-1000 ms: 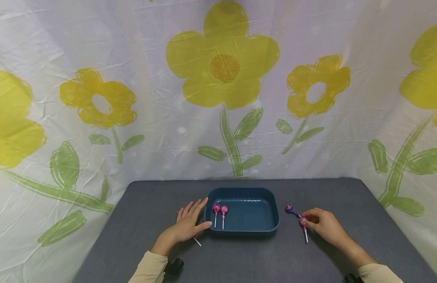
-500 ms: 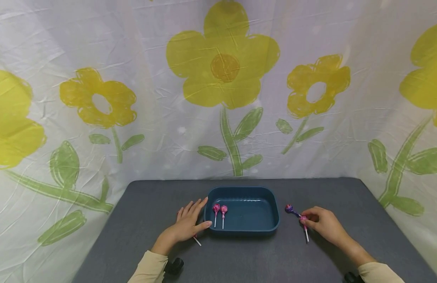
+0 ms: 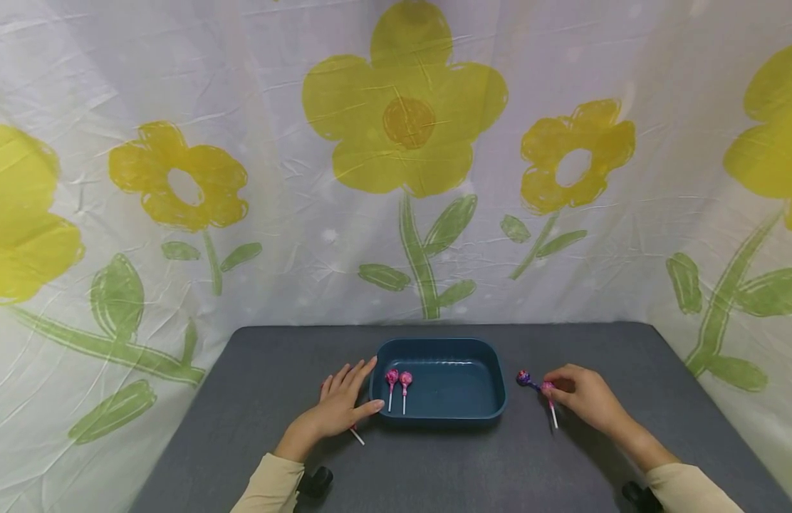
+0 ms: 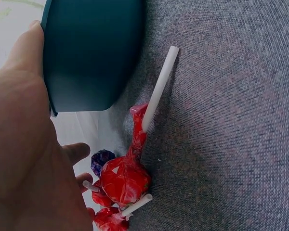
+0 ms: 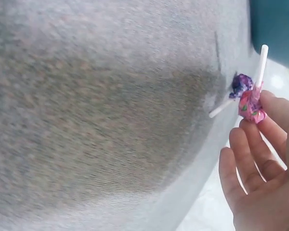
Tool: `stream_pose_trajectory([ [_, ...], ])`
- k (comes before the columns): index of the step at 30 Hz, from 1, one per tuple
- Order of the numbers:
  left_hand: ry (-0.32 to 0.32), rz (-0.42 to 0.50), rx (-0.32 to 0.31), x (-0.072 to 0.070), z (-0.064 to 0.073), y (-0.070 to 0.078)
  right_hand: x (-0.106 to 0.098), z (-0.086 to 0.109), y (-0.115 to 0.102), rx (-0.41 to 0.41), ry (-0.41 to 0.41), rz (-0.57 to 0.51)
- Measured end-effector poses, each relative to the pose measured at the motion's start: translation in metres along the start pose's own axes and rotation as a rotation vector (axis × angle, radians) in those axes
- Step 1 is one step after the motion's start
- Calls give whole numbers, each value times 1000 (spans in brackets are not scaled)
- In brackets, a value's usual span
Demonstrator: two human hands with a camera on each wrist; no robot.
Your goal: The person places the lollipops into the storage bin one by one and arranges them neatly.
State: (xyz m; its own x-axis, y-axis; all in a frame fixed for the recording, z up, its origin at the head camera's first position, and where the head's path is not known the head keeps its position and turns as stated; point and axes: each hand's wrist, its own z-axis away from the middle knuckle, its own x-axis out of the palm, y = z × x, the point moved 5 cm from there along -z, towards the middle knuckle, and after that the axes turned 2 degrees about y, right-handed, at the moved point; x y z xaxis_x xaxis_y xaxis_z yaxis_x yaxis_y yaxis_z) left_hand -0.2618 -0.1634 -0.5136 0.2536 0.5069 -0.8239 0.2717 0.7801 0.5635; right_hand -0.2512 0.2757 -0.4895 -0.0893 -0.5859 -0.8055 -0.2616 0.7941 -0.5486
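Observation:
My right hand (image 3: 590,399) pinches a pink-wrapped lollipop (image 5: 251,108) by its candy head, white stick (image 3: 553,415) pointing toward me in the head view. Just beyond it a purple-wrapped lollipop (image 3: 523,378) lies on the table. At the left end of a dark blue tray (image 3: 438,422), my left hand (image 3: 335,410) lies with fingers spread and thumb on the rim. Two pink lollipops (image 3: 405,380) rest side by side inside the tray's left part. Below my left palm, several red-wrapped lollipops (image 4: 125,180) lie on the table, mostly hidden in the head view.
A dark grey cloth-covered table (image 3: 447,470) carries everything. Behind it hangs a white curtain (image 3: 293,235) printed with yellow flowers. Among the lollipops by my left hand is a dark purple one (image 4: 102,161).
My right hand has moved slightly up and away from me, lifting the pink lollipop so its stick now stands off its shadow. The left hand and tray have stayed put.

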Motion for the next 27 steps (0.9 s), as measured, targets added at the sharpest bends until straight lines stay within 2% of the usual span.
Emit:
stream_pose_trajectory([
  [4,-3,-4,-10,-1,-1,1,-2,-5,-4,-21,-5,6],
  [14,13,10,25,1,0,-2,-7,-18,-20,-86,28,7],
  [27,-11,-11,-7,2,-1,-3,-7,-30,-37,-105,1,-3],
])
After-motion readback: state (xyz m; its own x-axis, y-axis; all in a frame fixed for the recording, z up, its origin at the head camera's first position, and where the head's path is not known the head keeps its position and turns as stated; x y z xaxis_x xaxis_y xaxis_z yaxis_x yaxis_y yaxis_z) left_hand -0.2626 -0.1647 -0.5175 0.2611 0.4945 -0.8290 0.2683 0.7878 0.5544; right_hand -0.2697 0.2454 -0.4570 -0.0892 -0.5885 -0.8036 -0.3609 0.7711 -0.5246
